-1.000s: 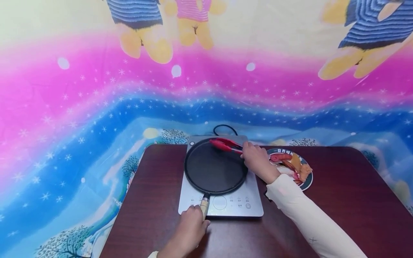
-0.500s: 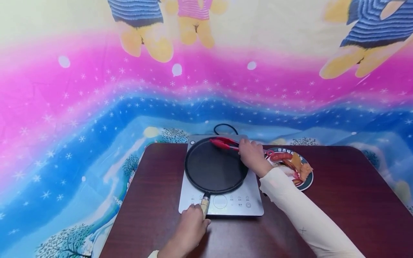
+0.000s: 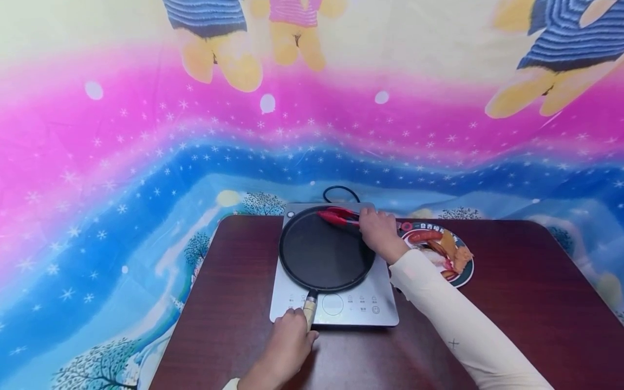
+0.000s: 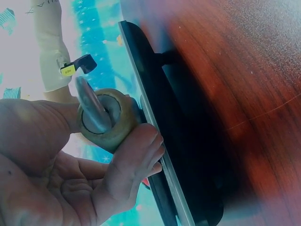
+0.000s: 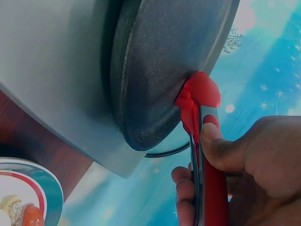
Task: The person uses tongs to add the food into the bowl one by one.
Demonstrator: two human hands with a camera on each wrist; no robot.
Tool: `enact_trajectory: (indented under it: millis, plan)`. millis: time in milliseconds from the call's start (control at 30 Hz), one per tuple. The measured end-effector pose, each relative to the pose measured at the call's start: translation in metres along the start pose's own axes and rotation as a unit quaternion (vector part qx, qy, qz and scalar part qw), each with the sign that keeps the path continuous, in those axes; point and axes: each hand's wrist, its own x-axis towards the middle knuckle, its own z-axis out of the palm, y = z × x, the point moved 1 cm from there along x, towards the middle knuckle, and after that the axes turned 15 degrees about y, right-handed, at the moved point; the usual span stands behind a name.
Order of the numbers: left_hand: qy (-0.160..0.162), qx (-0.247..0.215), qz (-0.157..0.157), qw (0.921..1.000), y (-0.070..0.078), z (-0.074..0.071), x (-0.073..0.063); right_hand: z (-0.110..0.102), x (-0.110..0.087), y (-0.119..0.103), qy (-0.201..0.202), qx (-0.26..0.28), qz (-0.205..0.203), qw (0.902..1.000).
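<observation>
A flat black frying pan (image 3: 326, 252) sits on a silver induction cooker (image 3: 380, 317). Its pale wooden handle (image 3: 309, 311) points toward the person, and the left hand (image 3: 291, 344) grips it; the left wrist view shows the handle's end with a metal hanging loop (image 4: 94, 106). Over the pan's far right rim, the right hand (image 3: 382, 233) holds red-tipped tongs (image 3: 333, 215). In the right wrist view the tongs' red tips (image 5: 200, 99) lie close together at the pan's surface, thumb on one arm and fingers curled round the other. Whether anything is between the tips cannot be told.
Right of the cooker stands a plate (image 3: 468, 279) with a sausage (image 3: 424, 237) and other food pieces, partly behind the right forearm. A black cord (image 3: 341, 187) loops behind the cooker. The dark red table (image 3: 526, 281) meets a printed cloth backdrop (image 3: 312, 130).
The right hand with the tongs has shifted slightly left and inward over the pan's rim, uncovering more of the plate. The left hand stays on the handle.
</observation>
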Motion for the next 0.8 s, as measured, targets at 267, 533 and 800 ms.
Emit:
enact_trajectory:
  millis: [267,533,800]
  plan:
    - [0.002,-0.003,0.000,1.0000,0.0011,-0.0009,-0.0001,-0.0012,-0.0014,-0.0016,0.001,-0.006,-0.002,1.0000]
    - [0.001,-0.002,0.000,1.0000,0.0006,0.0005,-0.0014,0.0008,-0.0033,0.0032,-0.016,0.003,-0.004,0.9999]
    - [0.011,0.004,0.007,0.9999,0.0009,0.0002,-0.0009,-0.0001,-0.0054,0.0060,-0.018,0.018,-0.007,0.9996]
